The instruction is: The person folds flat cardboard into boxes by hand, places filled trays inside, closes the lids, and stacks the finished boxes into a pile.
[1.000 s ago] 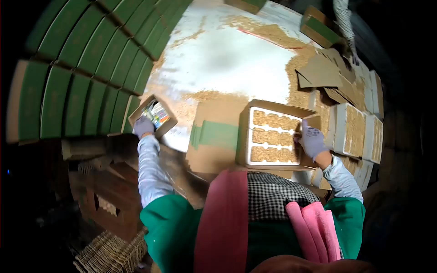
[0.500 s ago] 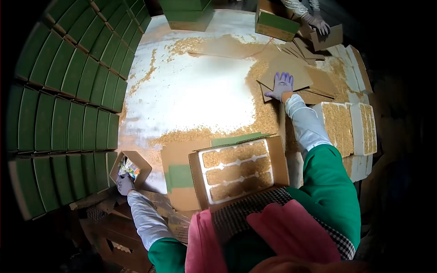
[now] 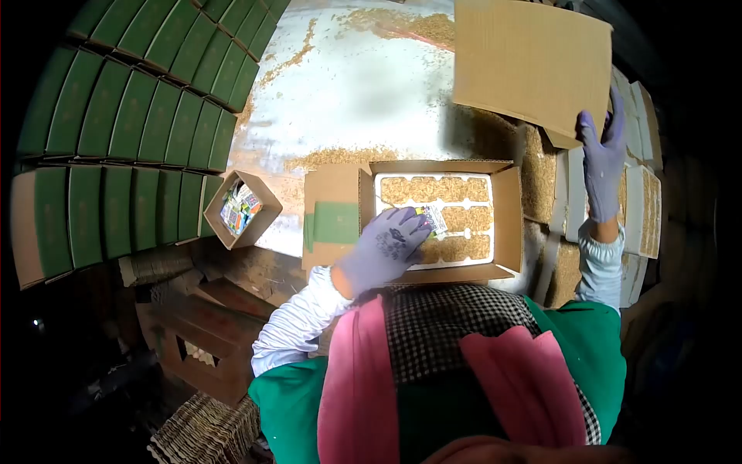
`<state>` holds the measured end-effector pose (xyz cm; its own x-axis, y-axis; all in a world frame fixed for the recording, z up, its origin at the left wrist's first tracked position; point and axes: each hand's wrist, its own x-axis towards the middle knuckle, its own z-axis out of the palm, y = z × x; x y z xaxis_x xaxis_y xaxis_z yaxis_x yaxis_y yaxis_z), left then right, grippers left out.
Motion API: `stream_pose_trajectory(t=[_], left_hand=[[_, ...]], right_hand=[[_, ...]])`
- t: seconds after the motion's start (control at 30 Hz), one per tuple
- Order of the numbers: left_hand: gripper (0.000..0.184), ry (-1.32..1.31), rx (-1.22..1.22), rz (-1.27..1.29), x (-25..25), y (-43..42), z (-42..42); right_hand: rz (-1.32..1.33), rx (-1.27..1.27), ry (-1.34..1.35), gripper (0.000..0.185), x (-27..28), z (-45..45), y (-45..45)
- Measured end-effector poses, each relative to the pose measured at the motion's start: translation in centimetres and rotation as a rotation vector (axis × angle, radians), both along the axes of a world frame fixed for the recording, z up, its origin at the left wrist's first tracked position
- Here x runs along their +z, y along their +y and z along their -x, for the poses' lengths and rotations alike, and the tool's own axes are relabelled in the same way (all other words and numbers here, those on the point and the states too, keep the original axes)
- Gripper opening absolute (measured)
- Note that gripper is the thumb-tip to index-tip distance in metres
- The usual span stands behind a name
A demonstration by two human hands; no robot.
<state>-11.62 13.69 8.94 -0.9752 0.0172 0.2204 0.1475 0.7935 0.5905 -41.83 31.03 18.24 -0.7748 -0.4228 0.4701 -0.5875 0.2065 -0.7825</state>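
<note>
The left hand (image 3: 384,247) is over the open box (image 3: 508,220), back of the glove upward, its grip closed on a small printed card (image 3: 433,220) that pokes out past the fingertips. The card is above the white tray (image 3: 379,192) inside the box; whether it touches the tray cannot be told. Three rows of light brown shavings (image 3: 437,189) fill the tray. The box's left flap (image 3: 332,224), marked with a green patch, is folded outward.

The right hand (image 3: 603,170) is raised beyond the box's right side, its grip closed at the near right corner of a cardboard sheet (image 3: 533,66), thumb apart from the fingers. The sheet is lifted over the far right of the white surface (image 3: 348,100).

Left of the flap, a small carton (image 3: 265,219) stands tilted toward the viewer, with more printed cards (image 3: 239,209) in it. Beside it, green boxes (image 3: 124,108) are stacked in rows. Near the right arm, more trays (image 3: 643,209) packed with shavings stand on edge
</note>
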Motion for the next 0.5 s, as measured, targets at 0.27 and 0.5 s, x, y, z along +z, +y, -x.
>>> stream_pose_trajectory(t=[0.27,0.5], left_hand=[[0.038,0.121,0.13,-0.016,9.6,-3.2,-4.1],[0.033,-0.611,0.069,0.587,-0.3,1.9,2.2]], right_hand=[[-0.771,0.413,-0.023,0.073,-7.7,-15.0,7.9],[-1.569,0.463,0.239,0.05,-9.0,-14.1,2.1]])
